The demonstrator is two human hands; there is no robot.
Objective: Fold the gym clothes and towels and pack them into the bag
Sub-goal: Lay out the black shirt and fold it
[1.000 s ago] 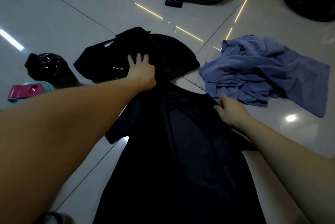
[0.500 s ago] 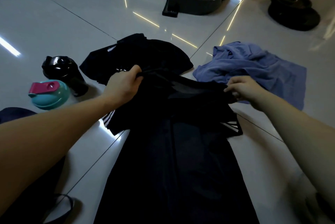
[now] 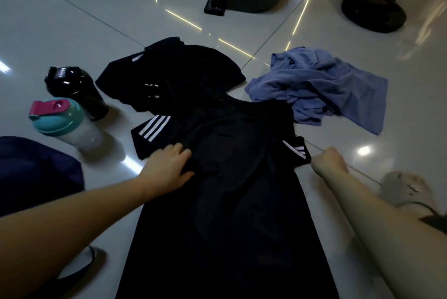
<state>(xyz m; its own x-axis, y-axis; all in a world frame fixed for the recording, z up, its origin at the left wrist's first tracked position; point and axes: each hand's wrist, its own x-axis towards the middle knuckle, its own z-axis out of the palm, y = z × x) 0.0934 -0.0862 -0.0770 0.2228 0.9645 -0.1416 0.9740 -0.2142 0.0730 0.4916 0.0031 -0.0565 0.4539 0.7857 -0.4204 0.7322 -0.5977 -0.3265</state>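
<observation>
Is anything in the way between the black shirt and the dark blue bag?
Nothing visible blocks it. The black shirt lies spread on the floor under the left hand, and the dark blue bag sits just to its left with only shiny floor between. The teal-lidded bottle stands farther back, off that path.

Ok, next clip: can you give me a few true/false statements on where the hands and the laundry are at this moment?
1. The left hand lies flat on the shirt. True.
2. The towel is neatly folded. False: it lies crumpled on the floor.
3. The right hand holds the towel. False: it is curled at the shirt's right sleeve, apart from the towel.
4. A black bottle and a teal-lidded bottle are left of the shirt. True.
5. The shirt is in the bag. False: it is spread on the floor, the bag to its left.
</observation>
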